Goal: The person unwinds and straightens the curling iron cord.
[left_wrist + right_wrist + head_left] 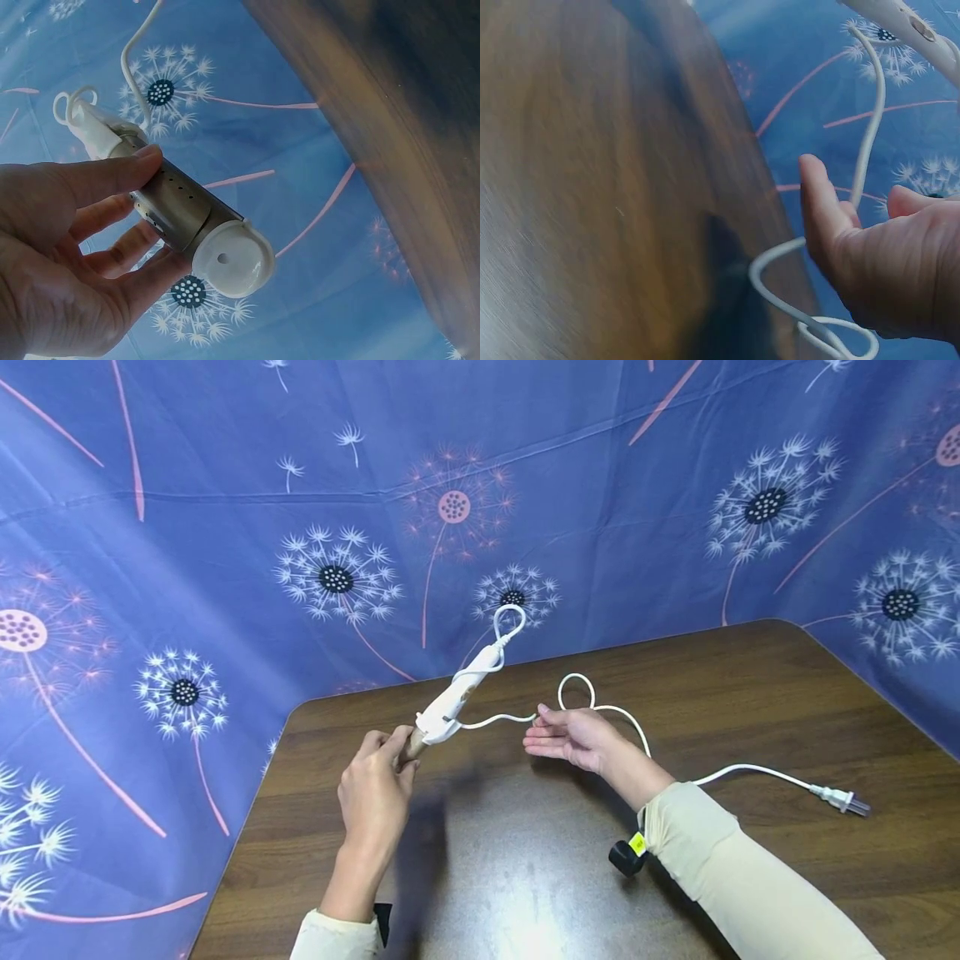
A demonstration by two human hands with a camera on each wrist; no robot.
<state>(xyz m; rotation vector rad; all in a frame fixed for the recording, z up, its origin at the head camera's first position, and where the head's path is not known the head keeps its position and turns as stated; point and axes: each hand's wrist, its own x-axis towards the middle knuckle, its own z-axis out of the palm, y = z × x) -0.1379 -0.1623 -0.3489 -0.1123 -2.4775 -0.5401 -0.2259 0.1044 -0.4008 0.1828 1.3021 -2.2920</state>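
My left hand (375,793) holds a curling iron (453,697) by its metal barrel, tilted up above the table. In the left wrist view, the thumb and fingers curl round the perforated barrel (176,199), just behind its round white end cap (234,259). The white cord (495,719) makes a loop past the handle's end and winds round the handle. From there it runs across to my right hand (573,739), which pinches it near the fingertips. In the right wrist view, the cord (868,142) passes behind the fingers.
Beyond the right hand, the loose cord forms a loop over the brown wooden table (750,710) and ends in a two-prong plug (840,799) at the right. A blue curtain (600,527) with dandelion prints hangs behind the table and along its left side.
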